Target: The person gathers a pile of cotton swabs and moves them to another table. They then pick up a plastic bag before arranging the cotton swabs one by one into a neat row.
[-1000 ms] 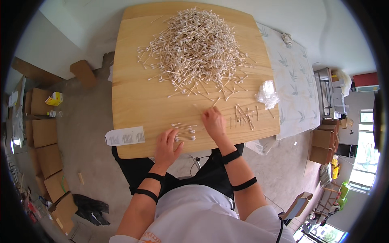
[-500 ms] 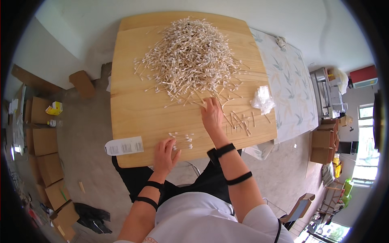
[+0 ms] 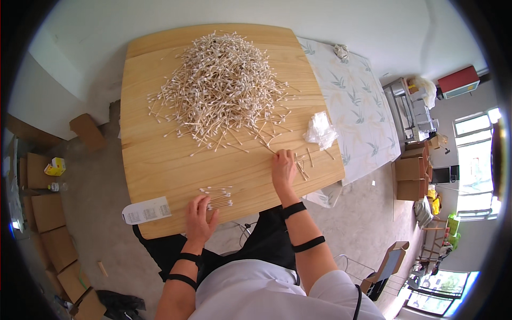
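A large heap of cotton swabs [image 3: 221, 88] covers the far middle of the wooden table [image 3: 160, 160]. Near the front edge, a small row of cotton swabs [image 3: 220, 202] lies roughly side by side. My left hand [image 3: 200, 220] rests at the row's left ends, fingers curved and thumb apart, holding nothing that shows. Past the heap's near right edge, my right hand [image 3: 284, 169] is closed, its fingertips pinched at a cotton swab [image 3: 268, 146]. Several loose cotton swabs [image 3: 302, 168] lie just to its right, partly hidden by the hand.
A crumpled clear plastic bag [image 3: 320, 131] lies near the table's right edge. On the front left corner is a white printed card [image 3: 146, 210]. A leaf-patterned covered surface [image 3: 352, 96] adjoins the table's right side. Cardboard boxes [image 3: 48, 205] stand on the floor at left.
My right hand has moved right and nearer, from the heap's edge to over the loose swabs. My left hand stays by the row. The whole view has shifted.
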Action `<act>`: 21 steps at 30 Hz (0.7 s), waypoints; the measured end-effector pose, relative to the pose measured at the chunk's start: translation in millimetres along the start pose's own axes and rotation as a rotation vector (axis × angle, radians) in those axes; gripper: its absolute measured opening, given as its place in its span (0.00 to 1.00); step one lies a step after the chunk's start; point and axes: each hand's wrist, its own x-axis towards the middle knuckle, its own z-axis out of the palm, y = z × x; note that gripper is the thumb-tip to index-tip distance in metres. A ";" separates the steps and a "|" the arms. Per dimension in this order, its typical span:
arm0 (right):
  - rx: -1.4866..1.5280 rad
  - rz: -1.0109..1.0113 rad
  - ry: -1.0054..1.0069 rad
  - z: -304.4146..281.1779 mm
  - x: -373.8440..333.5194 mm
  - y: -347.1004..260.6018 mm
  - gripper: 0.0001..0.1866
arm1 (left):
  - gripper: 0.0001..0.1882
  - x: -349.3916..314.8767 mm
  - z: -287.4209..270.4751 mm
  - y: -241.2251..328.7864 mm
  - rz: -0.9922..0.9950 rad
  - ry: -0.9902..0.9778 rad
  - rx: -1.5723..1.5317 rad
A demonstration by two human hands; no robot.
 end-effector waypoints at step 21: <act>-0.003 -0.395 -0.102 -17.6 29.7 -17.9 0.03 | 0.23 -3.2 3.1 -4.6 -0.044 -0.023 0.041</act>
